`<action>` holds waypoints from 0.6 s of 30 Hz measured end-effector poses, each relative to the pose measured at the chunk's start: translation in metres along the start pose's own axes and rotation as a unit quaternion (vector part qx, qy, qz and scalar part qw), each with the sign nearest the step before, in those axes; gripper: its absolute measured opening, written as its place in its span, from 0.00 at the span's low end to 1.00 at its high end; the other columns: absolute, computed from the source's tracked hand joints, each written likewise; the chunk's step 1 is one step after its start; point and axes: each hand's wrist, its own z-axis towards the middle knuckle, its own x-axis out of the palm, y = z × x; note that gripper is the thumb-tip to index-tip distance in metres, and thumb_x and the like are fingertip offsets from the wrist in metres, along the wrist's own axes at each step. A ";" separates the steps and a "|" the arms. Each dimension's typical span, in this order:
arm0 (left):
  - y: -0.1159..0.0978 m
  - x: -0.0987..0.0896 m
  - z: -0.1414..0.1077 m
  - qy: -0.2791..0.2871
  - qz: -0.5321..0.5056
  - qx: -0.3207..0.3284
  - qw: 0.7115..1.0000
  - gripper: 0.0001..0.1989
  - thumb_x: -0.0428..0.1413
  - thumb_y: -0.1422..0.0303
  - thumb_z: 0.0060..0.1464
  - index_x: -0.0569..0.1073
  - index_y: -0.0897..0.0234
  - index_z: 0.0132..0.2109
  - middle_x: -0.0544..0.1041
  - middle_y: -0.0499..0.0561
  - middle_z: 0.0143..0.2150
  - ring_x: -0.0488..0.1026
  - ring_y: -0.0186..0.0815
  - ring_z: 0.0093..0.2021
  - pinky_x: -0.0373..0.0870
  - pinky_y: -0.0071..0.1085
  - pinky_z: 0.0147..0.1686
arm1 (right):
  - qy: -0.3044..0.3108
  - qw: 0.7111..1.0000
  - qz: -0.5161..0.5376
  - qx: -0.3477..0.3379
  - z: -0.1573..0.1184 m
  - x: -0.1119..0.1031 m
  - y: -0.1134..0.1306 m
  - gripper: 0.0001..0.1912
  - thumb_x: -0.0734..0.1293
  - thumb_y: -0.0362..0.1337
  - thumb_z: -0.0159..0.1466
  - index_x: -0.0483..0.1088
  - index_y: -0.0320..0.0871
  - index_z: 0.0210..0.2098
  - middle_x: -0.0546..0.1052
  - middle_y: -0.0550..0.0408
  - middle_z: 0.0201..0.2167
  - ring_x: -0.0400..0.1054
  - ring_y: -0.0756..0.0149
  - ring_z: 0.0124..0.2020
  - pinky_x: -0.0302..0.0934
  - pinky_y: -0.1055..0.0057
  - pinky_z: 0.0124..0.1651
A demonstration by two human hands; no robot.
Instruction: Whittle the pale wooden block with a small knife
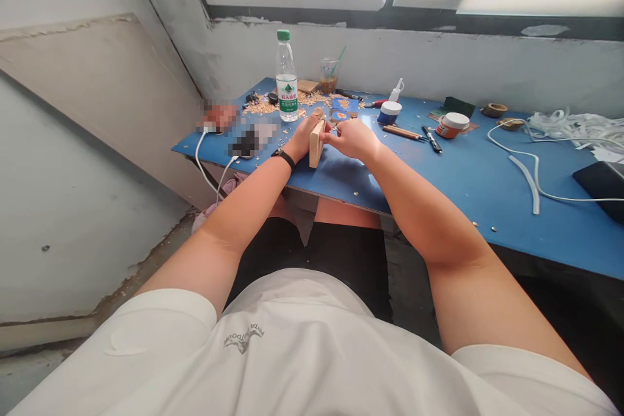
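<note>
While a pale wooden block [316, 151] is clasped by the left hand [302, 138] at twelve o'clock, near the blue tabletop [470, 172] edge, the right hand [355, 139] is curled against it, exact grip undeterminable; a water bottle [287, 92] is seen toward eleven.

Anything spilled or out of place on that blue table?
Yes: wood shavings lie loose behind and beside the water bottle, scattered over the blue table rather than gathered. Toward the right end, white strips sit in a tangled heap. The wooden block in the left hand shows no visible damage.
</note>
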 end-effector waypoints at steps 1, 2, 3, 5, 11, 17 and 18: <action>-0.001 0.000 -0.002 0.008 -0.009 -0.009 1.000 0.39 0.48 0.31 0.85 0.76 0.57 0.38 0.78 0.53 0.33 0.73 0.39 0.33 0.74 0.41 0.43 | 0.002 1.000 0.001 -0.003 -0.002 -0.001 0.000 0.44 0.65 0.77 0.86 0.83 0.44 0.38 0.84 0.40 0.36 0.77 0.48 0.42 0.58 0.59 0.43; -0.002 0.000 -0.004 0.024 -0.014 -0.014 1.000 0.42 0.48 0.26 0.83 0.76 0.57 0.38 0.77 0.53 0.34 0.73 0.39 0.33 0.75 0.42 0.44 | 0.003 1.000 0.002 -0.011 -0.003 -0.001 0.001 0.44 0.64 0.76 0.87 0.83 0.44 0.38 0.84 0.41 0.36 0.76 0.50 0.41 0.57 0.59 0.43; -0.003 0.000 -0.006 0.044 -0.015 -0.013 0.999 0.44 0.48 0.22 0.80 0.76 0.57 0.38 0.77 0.53 0.34 0.74 0.40 0.34 0.75 0.43 0.44 | 0.002 1.000 0.002 -0.023 -0.004 -0.001 0.001 0.42 0.64 0.74 0.88 0.82 0.44 0.38 0.84 0.42 0.37 0.75 0.51 0.41 0.56 0.59 0.43; -0.007 0.002 -0.010 0.077 -0.010 -0.002 0.997 0.46 0.48 0.19 0.77 0.78 0.57 0.38 0.76 0.54 0.34 0.77 0.43 0.37 0.77 0.43 0.45 | -0.006 0.998 0.003 -0.060 -0.006 0.000 0.002 0.37 0.65 0.69 0.90 0.82 0.44 0.41 0.85 0.43 0.39 0.74 0.53 0.41 0.55 0.60 0.45; -0.014 0.007 -0.018 0.104 -0.051 0.017 0.993 0.47 0.49 0.16 0.75 0.75 0.56 0.37 0.73 0.52 0.32 0.77 0.41 0.34 0.79 0.42 0.42 | -0.027 0.991 0.006 -0.132 -0.006 0.008 0.001 0.26 0.65 0.56 0.91 0.84 0.42 0.51 0.89 0.40 0.47 0.77 0.52 0.45 0.57 0.60 0.50; -0.011 0.008 -0.017 0.070 -0.094 -0.043 0.992 0.40 0.55 0.28 0.83 0.80 0.60 0.40 0.81 0.53 0.34 0.80 0.37 0.33 0.77 0.37 0.37 | -0.017 0.991 -0.004 -0.134 -0.007 0.008 -0.001 0.29 0.62 0.60 0.92 0.83 0.42 0.55 0.89 0.40 0.47 0.79 0.49 0.47 0.59 0.59 0.50; -0.011 0.009 -0.017 0.071 -0.100 -0.054 0.991 0.39 0.55 0.29 0.84 0.80 0.60 0.41 0.81 0.52 0.34 0.79 0.36 0.33 0.76 0.36 0.36 | -0.016 0.990 -0.009 -0.138 -0.008 0.008 0.000 0.29 0.62 0.59 0.92 0.83 0.42 0.57 0.89 0.40 0.48 0.79 0.48 0.48 0.59 0.58 0.50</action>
